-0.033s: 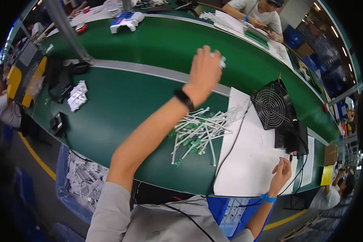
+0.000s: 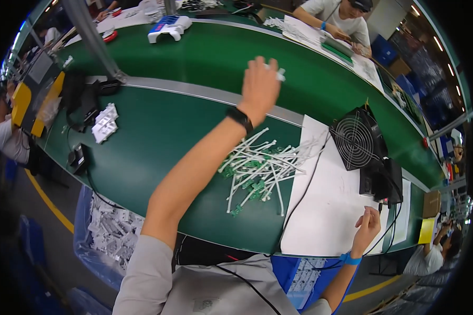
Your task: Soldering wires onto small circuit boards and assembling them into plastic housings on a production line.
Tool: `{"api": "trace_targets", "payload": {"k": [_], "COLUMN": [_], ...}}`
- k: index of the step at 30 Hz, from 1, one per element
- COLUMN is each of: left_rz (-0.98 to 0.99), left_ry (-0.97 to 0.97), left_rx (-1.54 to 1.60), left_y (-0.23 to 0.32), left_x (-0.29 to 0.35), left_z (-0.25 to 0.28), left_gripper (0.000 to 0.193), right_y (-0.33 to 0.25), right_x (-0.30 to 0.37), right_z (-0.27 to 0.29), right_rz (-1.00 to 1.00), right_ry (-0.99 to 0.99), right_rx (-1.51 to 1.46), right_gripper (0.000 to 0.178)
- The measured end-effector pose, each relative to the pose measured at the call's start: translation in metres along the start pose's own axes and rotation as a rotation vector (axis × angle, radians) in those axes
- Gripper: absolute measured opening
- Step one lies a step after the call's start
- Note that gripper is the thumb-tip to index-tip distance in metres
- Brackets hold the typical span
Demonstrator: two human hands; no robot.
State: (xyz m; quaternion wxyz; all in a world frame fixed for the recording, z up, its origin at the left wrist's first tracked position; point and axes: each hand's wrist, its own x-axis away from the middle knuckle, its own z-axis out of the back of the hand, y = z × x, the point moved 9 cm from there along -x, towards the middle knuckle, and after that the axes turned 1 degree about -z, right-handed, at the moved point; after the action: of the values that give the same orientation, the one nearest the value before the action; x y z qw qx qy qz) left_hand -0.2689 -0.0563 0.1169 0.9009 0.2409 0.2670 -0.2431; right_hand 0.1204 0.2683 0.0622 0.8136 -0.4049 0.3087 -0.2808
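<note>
My left hand [image 2: 260,89] reaches far out over the green belt beyond the table, a black band on its wrist. Its fingers are closed on a small white part [image 2: 281,75], which peeks out at the fingertips; its kind is too small to tell. Below that forearm lies a tangled pile of white strips with green pieces [image 2: 260,170], partly on a white sheet [image 2: 320,210]. My right hand [image 2: 368,231], with a blue wrist strap, rests by the sheet's right side, loosely curled, thumb apart, seemingly empty. Just beyond it stands a black fan unit [image 2: 352,143] with a round wire grille.
White moulded parts [image 2: 105,123] and a small black device [image 2: 78,157] lie on the left of the table. A lined bin of white parts [image 2: 110,231] stands below the left edge. A metal post [image 2: 92,39] rises at the far left. Another person [image 2: 347,23] works across the belt.
My left hand has shifted slightly left over the belt with the white part still at its fingertips. My right hand stays in place; the whole view has moved a little.
</note>
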Motion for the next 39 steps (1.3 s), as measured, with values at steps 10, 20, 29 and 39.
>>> {"api": "trace_targets", "payload": {"k": [10, 20, 29, 39], "left_rz": [0.154, 0.481, 0.371, 0.265], "left_ry": [-0.341, -0.610, -0.333, -0.235], "left_rx": [-0.743, -0.399, -0.505, -0.369], "left_y": [-0.217, -0.367, -0.364, -0.308], "left_x": [0.064, 0.189, 0.192, 0.175], "left_z": [0.106, 0.190, 0.196, 0.214], "left_gripper": [0.070, 0.099, 0.091, 0.051], "right_y": [-0.086, -0.240, -0.249, -0.275], "right_x": [0.033, 0.060, 0.062, 0.033], "right_z": [-0.107, -0.303, -0.358, -0.260], "right_rz": [0.068, 0.699, 0.683, 0.573], "right_ry": [-0.461, -0.788, -0.629, -0.203], "right_rx": [-0.023, -0.003, 0.012, -0.586], "right_gripper": [0.010, 0.012, 0.010, 0.005]}}
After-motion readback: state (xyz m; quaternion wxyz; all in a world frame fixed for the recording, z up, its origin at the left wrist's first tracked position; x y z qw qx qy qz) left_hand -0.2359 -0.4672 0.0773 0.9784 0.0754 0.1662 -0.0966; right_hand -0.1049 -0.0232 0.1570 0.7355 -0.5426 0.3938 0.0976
